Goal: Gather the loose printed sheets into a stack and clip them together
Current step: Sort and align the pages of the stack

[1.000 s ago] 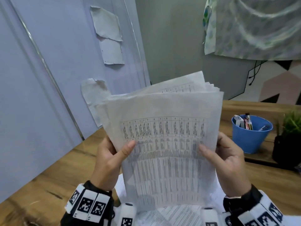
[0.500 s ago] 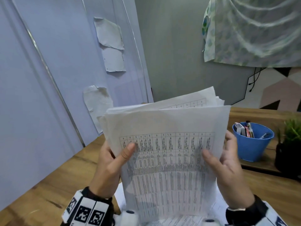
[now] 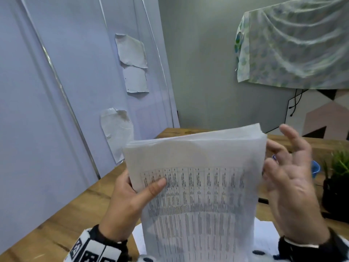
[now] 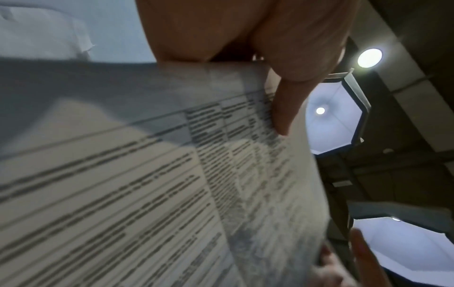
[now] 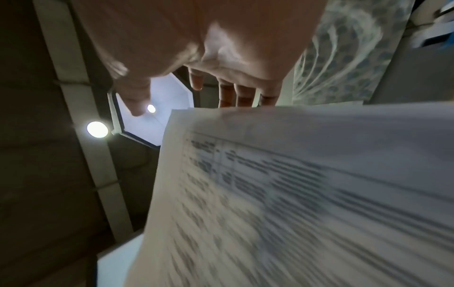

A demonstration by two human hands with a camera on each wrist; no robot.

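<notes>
A person holds a stack of printed sheets [image 3: 196, 188] upright above a wooden counter [image 3: 56, 220], seen from a head-worn camera looking down. The sheets carry a table of small dark text in columns, too blurred to read. The left hand [image 3: 128, 201] grips the stack's left edge, with the thumb [image 3: 156, 186] pressed across the front page and the fingers hidden behind the paper. The right hand [image 3: 290, 182] is at the stack's right edge with its fingers spread and loosely straight; some fingertips seem to touch the edge near the top corner, but motion blur makes it hard to tell. More white paper [image 3: 264, 235] lies flat on the counter under the stack. To the right stand a blue cup [image 3: 315, 168], mostly hidden by the right hand, and a small green plant [image 3: 338, 167] in a dark pot. A patterned cloth [image 3: 294, 44] hangs on the grey wall, and torn paper scraps [image 3: 132, 52] are stuck on a pale panel at the left. From the left wrist camera, the thumb [image 4: 290, 93] lies over the printed page [image 4: 147, 184], with ceiling lights behind. From the right wrist camera, the open right hand [image 5: 209, 48] shows above the blurred page [image 5: 294, 194].
</notes>
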